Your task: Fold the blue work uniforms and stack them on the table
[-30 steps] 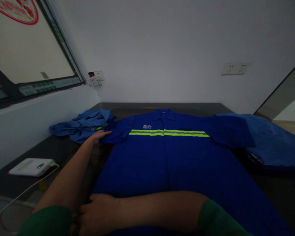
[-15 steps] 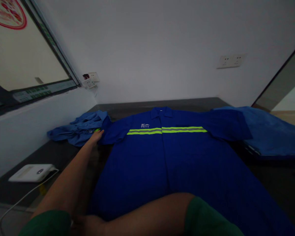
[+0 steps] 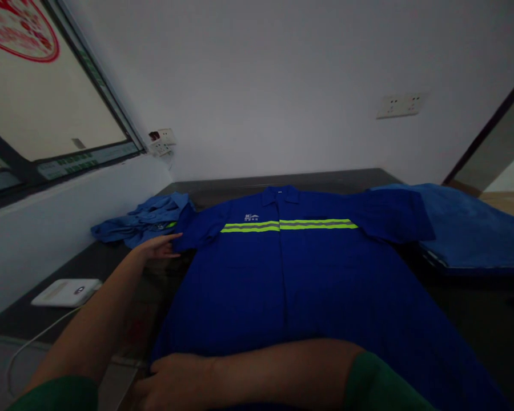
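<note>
A dark blue short-sleeved work shirt [image 3: 240, 285] lies spread front up, its collar toward the wall and a yellow-green reflective stripe across the chest. My left hand [image 3: 160, 246] is at the cuff of the left-side sleeve, fingers stretched and apart, the tips touching or nearly touching the cloth. Low in the view, my right hand [image 3: 175, 379] reaches across to the shirt's left edge. Its fingers are curled there on the cloth, partly hidden and cut off by the frame's bottom.
The shirt lies on a dark table [image 3: 223, 185] against the wall. A crumpled lighter blue garment [image 3: 149, 214] lies at the left, with folded blue cloth [image 3: 475, 228] at the right. A white device [image 3: 66, 292] with a cable sits near the left edge. Sockets [image 3: 402, 106] are on the wall.
My left hand has let go of the sleeve cuff and spread its fingers. My right hand has come further into view, up and to the right. The shirt lies nearly as before.
</note>
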Demonstrator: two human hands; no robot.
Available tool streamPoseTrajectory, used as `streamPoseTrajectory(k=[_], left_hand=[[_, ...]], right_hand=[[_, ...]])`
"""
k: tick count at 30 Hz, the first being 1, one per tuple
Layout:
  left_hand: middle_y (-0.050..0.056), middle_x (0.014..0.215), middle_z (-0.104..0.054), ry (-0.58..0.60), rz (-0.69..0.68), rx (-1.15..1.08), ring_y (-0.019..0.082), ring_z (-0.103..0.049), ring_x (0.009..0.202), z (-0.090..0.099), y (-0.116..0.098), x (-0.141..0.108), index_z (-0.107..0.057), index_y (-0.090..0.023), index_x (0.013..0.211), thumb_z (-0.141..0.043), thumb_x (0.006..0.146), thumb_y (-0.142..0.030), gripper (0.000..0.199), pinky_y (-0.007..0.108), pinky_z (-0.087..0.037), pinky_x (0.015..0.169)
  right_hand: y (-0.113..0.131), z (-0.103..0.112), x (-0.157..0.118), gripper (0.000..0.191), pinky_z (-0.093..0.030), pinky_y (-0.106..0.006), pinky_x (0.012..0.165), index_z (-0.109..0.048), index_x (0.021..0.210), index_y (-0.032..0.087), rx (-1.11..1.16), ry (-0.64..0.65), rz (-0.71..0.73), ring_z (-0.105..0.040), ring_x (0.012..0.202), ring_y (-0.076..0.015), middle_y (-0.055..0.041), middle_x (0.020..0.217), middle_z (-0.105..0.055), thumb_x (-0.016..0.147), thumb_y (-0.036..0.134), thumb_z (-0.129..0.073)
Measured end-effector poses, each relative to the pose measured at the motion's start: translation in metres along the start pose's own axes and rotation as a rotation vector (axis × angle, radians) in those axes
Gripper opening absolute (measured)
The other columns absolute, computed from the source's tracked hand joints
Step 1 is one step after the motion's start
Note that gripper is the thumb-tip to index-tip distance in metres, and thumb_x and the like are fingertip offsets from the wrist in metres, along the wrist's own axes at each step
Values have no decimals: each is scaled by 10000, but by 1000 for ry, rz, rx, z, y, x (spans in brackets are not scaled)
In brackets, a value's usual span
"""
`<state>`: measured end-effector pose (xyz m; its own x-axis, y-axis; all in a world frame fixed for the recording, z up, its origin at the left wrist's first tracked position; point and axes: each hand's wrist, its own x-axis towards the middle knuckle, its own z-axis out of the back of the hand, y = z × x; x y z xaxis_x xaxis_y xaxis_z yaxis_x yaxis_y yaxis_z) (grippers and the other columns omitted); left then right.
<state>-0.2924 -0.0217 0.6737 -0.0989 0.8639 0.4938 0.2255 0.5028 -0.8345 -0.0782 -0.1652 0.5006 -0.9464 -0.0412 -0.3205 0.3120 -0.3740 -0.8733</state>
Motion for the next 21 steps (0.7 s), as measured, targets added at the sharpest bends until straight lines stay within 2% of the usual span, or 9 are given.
streamPoseTrajectory(k=[3, 5, 8, 11, 15, 18, 21], left_hand=[[86, 968, -715, 131, 46, -200, 212, -700, 823, 0, 17, -5, -658, -184, 927, -685, 794, -198, 136, 362, -596, 773], [68, 968, -709, 69, -24, -271, 181, -694, 808, -7, 24, -3, -640, -193, 966, -660, 815, -179, 153, 323, -597, 753], [64, 927, -698, -90, -119, -271, 139, -673, 725, -20, 25, 3, -614, -170, 1010, -600, 844, -120, 174, 268, -593, 666], [51, 935, -688, -174, -188, -242, 101, -647, 686, -31, 13, 8, -604, -163, 1012, -534, 857, -58, 200, 214, -569, 630], [32, 986, -682, -204, -357, -187, 120, -649, 776, -52, -14, 12, -613, -192, 1031, -553, 831, -72, 241, 236, -563, 671], [36, 997, -679, -135, -473, -181, 127, -645, 806, -83, -37, 11, -613, -193, 1076, -549, 824, -83, 283, 245, -557, 687], [56, 1017, -674, -43, -553, -175, 119, -641, 763, -129, -57, 7, -590, -171, 1162, -536, 823, -85, 354, 257, -558, 680]], right_hand=[[3, -11, 5, 224, -439, -208, 472, -709, 1026, 306, 96, 34, 14, -659, 884, -113, 50, 914, -741, 916, 188, -553], [4, -9, 6, 225, -421, -195, 448, -707, 1047, 321, 117, 34, 45, -652, 908, -118, 38, 951, -736, 897, 203, -587], [5, 4, 3, 193, -415, -192, 434, -738, 981, 320, 102, 72, 22, -650, 930, -147, 23, 991, -731, 883, 219, -606], [8, 20, -4, 157, -418, -200, 425, -754, 934, 309, 111, 115, -32, -663, 898, -169, 10, 942, -740, 868, 243, -627], [18, 41, -23, 170, -461, -218, 481, -748, 939, 283, 58, -29, -128, -665, 844, -171, -10, 892, -740, 888, 217, -599], [32, 51, -44, 191, -503, -247, 547, -723, 839, 206, -42, -167, -270, -663, 792, -185, -39, 822, -732, 910, 207, -546], [51, 46, -68, 156, -550, -294, 629, -658, 849, 189, -171, -306, -469, -674, 847, -221, -74, 819, -723, 907, 249, -526]])
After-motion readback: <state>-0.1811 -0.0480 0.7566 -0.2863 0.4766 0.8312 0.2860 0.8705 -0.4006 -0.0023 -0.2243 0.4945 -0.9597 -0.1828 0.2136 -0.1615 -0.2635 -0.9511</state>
